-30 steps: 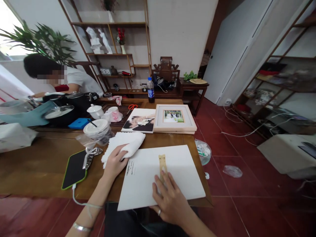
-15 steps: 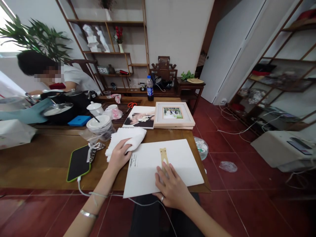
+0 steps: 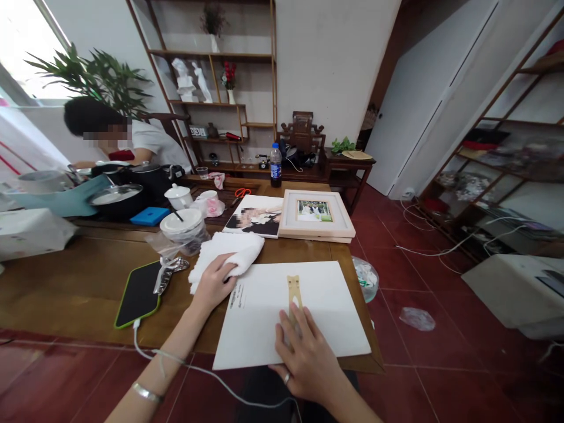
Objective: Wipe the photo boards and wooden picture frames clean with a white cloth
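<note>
A large white board point(image 3: 326, 305) lies flat at the near edge of the wooden table point(image 3: 79, 282), with a small tan wooden stand piece point(image 3: 294, 292) on its middle. My right hand point(image 3: 304, 352) rests flat on the board, its fingers spread over the lower end of that piece. My left hand point(image 3: 214, 282) is curled on a folded white cloth point(image 3: 227, 249) lying just left of the board. A black pad with a green edge point(image 3: 138, 291) and a crumpled silver wrapper point(image 3: 167, 270) lie further left.
A framed photo point(image 3: 315, 214) and a loose photo print point(image 3: 255, 215) lie beyond the board. Cups, lidded containers, pots and a blue box crowd the far left, where another person sits. A drink bottle point(image 3: 275, 165) stands at the far end. Shelves line the walls.
Only the camera has shifted a little. Both hands stay where they were, left on the cloth and right on the board.
</note>
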`<state>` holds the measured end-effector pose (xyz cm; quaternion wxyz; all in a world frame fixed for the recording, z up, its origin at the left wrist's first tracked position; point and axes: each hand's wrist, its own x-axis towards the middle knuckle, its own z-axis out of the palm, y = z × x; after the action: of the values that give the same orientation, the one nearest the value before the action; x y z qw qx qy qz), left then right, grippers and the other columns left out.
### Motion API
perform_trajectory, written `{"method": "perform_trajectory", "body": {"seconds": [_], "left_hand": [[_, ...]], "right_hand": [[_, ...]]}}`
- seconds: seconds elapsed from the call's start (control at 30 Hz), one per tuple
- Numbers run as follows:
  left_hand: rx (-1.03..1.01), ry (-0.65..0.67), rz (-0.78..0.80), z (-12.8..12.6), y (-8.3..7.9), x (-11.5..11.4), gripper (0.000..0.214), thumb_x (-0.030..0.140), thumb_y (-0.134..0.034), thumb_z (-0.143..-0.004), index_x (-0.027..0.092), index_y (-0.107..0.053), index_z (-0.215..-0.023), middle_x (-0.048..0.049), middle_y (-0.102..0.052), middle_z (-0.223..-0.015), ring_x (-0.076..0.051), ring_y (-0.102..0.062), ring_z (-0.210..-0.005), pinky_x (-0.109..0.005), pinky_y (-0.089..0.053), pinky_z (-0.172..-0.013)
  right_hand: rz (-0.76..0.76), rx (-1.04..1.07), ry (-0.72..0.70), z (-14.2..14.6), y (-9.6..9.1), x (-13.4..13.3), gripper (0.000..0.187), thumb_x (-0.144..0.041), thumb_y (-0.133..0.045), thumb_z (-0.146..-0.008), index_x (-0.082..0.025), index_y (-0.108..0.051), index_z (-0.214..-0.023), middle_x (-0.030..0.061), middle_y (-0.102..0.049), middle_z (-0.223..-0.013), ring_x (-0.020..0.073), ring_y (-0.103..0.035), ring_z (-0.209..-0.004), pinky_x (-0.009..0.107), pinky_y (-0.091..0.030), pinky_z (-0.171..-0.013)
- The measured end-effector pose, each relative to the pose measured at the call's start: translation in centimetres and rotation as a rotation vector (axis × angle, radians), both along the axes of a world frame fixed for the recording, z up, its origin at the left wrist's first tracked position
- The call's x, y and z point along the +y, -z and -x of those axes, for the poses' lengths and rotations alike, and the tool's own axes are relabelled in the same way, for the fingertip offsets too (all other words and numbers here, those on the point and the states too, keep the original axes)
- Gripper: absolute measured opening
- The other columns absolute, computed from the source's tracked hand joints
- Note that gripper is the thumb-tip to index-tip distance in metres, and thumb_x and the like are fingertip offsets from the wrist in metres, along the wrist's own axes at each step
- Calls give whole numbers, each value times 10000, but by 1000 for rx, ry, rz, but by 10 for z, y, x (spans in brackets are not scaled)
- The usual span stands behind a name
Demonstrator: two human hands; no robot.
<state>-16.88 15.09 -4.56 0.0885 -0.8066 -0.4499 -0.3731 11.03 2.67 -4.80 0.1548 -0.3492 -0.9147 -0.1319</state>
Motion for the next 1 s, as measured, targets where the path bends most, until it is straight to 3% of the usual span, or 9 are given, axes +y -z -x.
{"method": "perform_trajectory", "body": {"seconds": [0.4,0.8,0.9,1.0], "left_hand": [[14,58,-11,4,3,-1,203,107,-487,-761,148,-618,-911,-141,-566,-1125,-262,-551,-1050,-397,-480,-881],[50,68,10,3,-1,-8,173,96,-479,-781,152,-594,-898,-145,-556,-1133,-254,-546,-1048,-393,-481,-867],[47,60,23,2,0,-10,169,86,-480,-784,162,-585,-892,-138,-550,-1153,-248,-539,-1068,-390,-473,-881],[46,42,43,3,2,-13,184,74,-475,-783,170,-581,-900,-133,-548,-1171,-246,-533,-1088,-390,-467,-893]], "right_hand": [[24,-18,10,2,-4,-2,542,-496,-428,-869,-109,-485,-1244,188,-408,-1386,424,-249,-1310,586,-306,-1010],[17,-6,1,0,-8,-4,561,-469,-501,-833,-89,-484,-1245,213,-408,-1386,446,-243,-1313,604,-307,-1011],[-70,38,-13,4,2,-2,517,-449,-515,-828,-86,-518,-1196,221,-446,-1358,437,-316,-1287,617,-288,-1027],[-357,205,6,12,26,4,303,-346,-559,-816,-124,-590,-1019,178,-593,-1209,409,-459,-1201,639,-273,-1039]]}}
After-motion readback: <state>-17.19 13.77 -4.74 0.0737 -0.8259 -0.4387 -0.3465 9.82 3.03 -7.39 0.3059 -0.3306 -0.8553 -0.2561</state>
